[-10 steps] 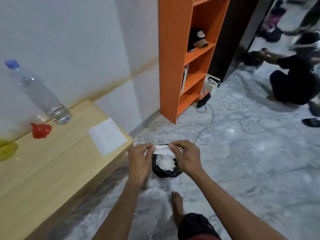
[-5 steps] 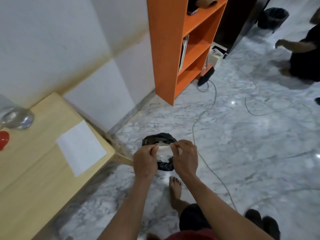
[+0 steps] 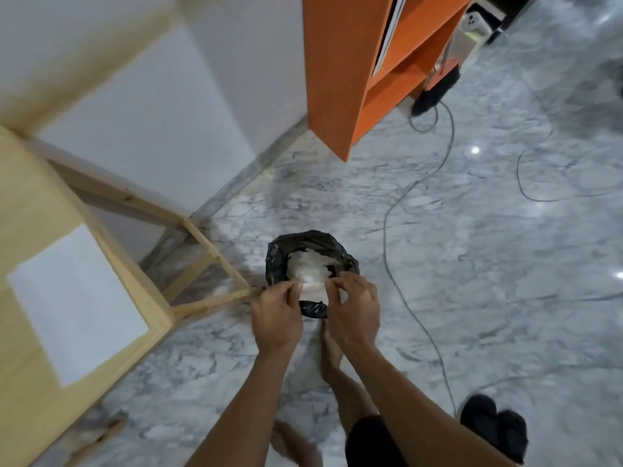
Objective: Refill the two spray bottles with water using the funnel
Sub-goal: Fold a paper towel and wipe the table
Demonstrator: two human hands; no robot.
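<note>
Since the earlier frames the view has tipped downward: the water bottle, red cap and yellow object on the table have left the picture, the seated person at upper right is gone, and the bin sits fully in sight. Neither spray bottle nor the funnel appears anywhere in view. One marble floor (image 3: pixel 505 298). One wooden table (image 3: pixel 30 365), cut off at the left edge, bearing one white sheet (image 3: pixel 77 305). One orange shelf unit (image 3: pixel 340 69), top cut off. One small bin lined with a black bag (image 3: pixel 279 257), holding crumpled white tissue. Two loose cables on the floor (image 3: pixel 397 197). One pair of black shoes (image 3: pixel 495 423), blurred. Two hands: left hand (image 3: pixel 278 315) and right hand (image 3: pixel 354 311), fingers curled, together pinching one folded white tissue (image 3: pixel 315 291) just above the bin's near rim; fingertips partly hidden behind the tissue.
</note>
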